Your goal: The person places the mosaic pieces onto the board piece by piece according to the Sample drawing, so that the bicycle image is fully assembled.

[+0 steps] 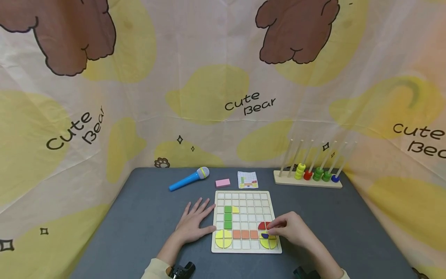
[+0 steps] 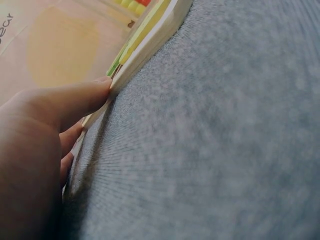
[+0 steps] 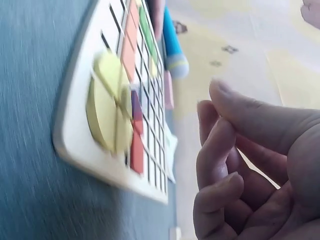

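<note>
A pale grid board lies on the table with coloured pieces on it: a column of green squares, a small yellow piece, a row of orange squares, yellow circles in both lower corners, and red pieces. My left hand lies at the board's left edge, fingers spread, thumb touching its side. Above the lower right corner, my right hand has curled fingers, thumb and forefinger close together; nothing shows between them in the right wrist view. A small blue piece sits near those fingertips, beside the red pieces.
Behind the board are a blue toy microphone, a pink block and a pattern card. A peg stand with coloured beads stands at the back right. A printed cloth hangs behind the grey table.
</note>
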`<state>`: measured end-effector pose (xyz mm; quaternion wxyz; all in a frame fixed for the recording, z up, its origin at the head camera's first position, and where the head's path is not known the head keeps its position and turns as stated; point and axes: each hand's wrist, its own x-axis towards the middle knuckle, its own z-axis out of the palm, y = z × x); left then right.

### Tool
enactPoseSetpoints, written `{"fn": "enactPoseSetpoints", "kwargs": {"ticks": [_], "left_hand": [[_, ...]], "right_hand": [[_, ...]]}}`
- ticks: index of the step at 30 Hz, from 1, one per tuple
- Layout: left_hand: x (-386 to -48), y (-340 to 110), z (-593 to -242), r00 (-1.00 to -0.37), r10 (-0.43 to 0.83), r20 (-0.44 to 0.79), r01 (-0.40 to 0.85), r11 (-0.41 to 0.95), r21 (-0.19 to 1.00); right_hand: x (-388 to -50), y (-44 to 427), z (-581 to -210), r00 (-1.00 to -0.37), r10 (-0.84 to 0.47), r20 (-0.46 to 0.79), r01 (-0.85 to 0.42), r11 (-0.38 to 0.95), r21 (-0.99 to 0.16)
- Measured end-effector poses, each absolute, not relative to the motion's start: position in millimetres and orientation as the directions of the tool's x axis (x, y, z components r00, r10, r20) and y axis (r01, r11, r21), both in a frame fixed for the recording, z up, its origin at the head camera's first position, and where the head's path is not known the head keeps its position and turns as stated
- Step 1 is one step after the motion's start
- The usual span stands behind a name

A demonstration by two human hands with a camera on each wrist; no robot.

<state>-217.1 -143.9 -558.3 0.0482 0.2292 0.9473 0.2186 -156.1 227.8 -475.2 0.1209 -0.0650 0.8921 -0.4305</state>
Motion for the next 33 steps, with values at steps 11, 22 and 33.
{"fn": "enactPoseSetpoints", "kwargs": {"ticks": [11, 22, 33], "left_hand": [[-220.3, -144.4, -559.0, -0.893, 0.449, 0.009, 0.412, 0.811, 0.416], [-219.1, -144.6, -558.8, -0.887, 0.462, 0.009, 0.42, 0.798, 0.432], [-219.0, -144.8, -561.7, -0.889, 0.458, 0.008, 0.418, 0.804, 0.424]], "right_hand": [[-161.1, 212.0, -488.3, -0.973, -0.196, -0.121, -0.049, 0.69, -0.722], [-160.6, 203.0, -499.3, -0.947, -0.288, -0.143, -0.115, 0.718, -0.686], [-164.0, 199.7, -507.8, -0.941, -0.323, -0.103, -0.179, 0.731, -0.658]]}}
